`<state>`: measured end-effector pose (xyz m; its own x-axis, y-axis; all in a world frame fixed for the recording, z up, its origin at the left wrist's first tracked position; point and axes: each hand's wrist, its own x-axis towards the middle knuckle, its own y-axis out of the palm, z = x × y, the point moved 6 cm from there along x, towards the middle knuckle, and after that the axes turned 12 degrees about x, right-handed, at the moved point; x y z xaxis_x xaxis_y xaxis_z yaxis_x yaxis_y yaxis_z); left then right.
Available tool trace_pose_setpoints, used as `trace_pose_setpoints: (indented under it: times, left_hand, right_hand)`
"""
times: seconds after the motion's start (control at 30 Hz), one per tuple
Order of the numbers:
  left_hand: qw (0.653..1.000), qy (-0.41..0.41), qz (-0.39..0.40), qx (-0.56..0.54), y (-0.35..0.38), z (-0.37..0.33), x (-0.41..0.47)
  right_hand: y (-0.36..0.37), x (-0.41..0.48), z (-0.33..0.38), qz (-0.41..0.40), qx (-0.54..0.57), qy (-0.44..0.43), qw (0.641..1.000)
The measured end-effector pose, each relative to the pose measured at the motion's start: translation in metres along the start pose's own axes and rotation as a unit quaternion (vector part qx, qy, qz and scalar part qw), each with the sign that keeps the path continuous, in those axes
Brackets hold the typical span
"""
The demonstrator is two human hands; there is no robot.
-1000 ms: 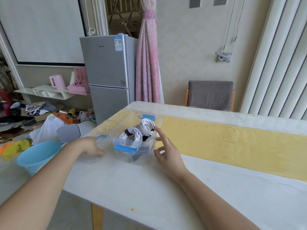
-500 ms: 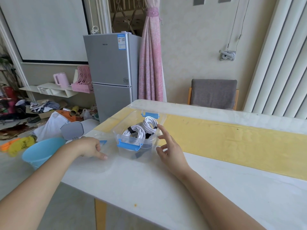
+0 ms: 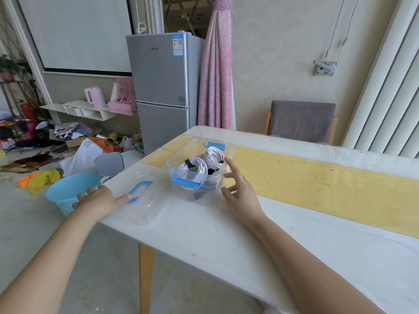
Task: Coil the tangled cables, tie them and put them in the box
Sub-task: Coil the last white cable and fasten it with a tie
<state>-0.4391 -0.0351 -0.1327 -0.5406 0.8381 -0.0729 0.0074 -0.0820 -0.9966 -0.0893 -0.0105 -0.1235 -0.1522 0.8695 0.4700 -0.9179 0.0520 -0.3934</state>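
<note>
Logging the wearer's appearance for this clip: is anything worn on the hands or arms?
Nothing is visible. The left hand and right hand are bare, with no gloves, rings, watch or bracelets. Both forearms are uncovered as far as the frame shows, and no sleeve comes into view.

Soft, even daylight fills the room, bright with no harsh contrast. The pale tabletop [image 3: 226, 234] looks nearly washed out, with a mild sheen towards its far edge. On it, the clear box [image 3: 181, 189] casts hardly any shadow. Right of the tabletop, the vertical blinds [image 3: 385, 98] lean and bow with wide-angle distortion. Behind the tabletop, the print on the fridge label [image 3: 177, 45] is too soft to read.
</note>
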Motion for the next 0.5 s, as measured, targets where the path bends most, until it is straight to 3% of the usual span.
trace_pose_setpoints:
  times: [0.23, 0.4, 0.5]
  left_hand:
    - [0.974, -0.004, -0.032, -0.226, 0.028, 0.023, -0.041]
    - [0.888, -0.056, -0.062, -0.452, 0.044, 0.043, -0.062]
    - [0.815, -0.078, -0.095, -0.566, 0.038, 0.054, -0.065]
  right_hand:
    - [-0.001, 0.000, 0.001, 0.000, 0.000, 0.002, 1.000]
    - [-0.002, -0.005, 0.003, 0.003, 0.002, 0.012, 1.000]
    - [-0.002, -0.007, 0.003, 0.004, 0.003, 0.013, 1.000]
